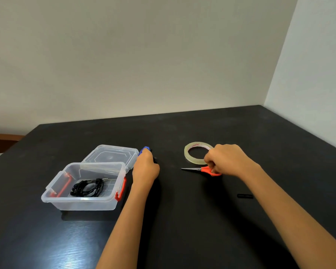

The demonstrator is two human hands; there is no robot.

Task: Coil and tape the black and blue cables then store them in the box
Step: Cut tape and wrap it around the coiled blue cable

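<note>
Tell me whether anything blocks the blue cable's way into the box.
Nothing visible does. The left hand grips the blue cable right beside the box, whose lid lies open behind it; only the black cable lies inside.

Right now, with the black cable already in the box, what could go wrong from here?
1. The left hand alone holds the blue cable bunched; whether it is taped cannot be seen, so the coil may spring open if that grip loosens.
2. The right hand holds the scissors, blades pointing toward the left hand; a hasty cut could nick fingers or cable.
3. The small black piece beside the right forearm could be brushed away.
</note>
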